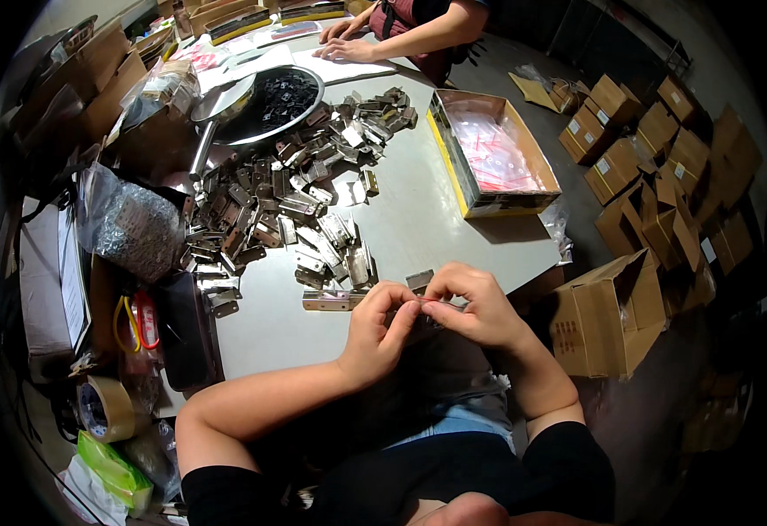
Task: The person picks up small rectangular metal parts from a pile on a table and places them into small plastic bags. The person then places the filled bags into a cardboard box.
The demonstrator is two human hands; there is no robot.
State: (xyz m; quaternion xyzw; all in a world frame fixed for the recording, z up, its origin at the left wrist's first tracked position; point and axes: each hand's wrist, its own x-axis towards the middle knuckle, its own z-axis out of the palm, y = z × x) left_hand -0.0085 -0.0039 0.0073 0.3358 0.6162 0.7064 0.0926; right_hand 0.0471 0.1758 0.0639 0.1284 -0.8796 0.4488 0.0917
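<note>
My left hand [376, 326] and my right hand [476, 307] meet at the near edge of the table. Thumbs and fingers of both pinch a small clear zip bag [430, 300], of which mainly the red strip shows; the rest is hidden by the fingers. A flat metal piece with holes [329, 301] lies just left of my left hand. Beyond it spreads a heap of metal hinge-like brackets [300, 197]. One more small metal bracket [419, 280] is on the table behind my fingertips.
An open carton of red-striped clear bags [494, 147] stands at the right table edge. A metal bowl of black parts [275, 101] sits behind the heap. At left are a bag of small hardware [131, 221] and scissors [141, 323]. A co-worker's hands [348, 46] rest opposite. Cardboard boxes [616, 316] cover the right floor.
</note>
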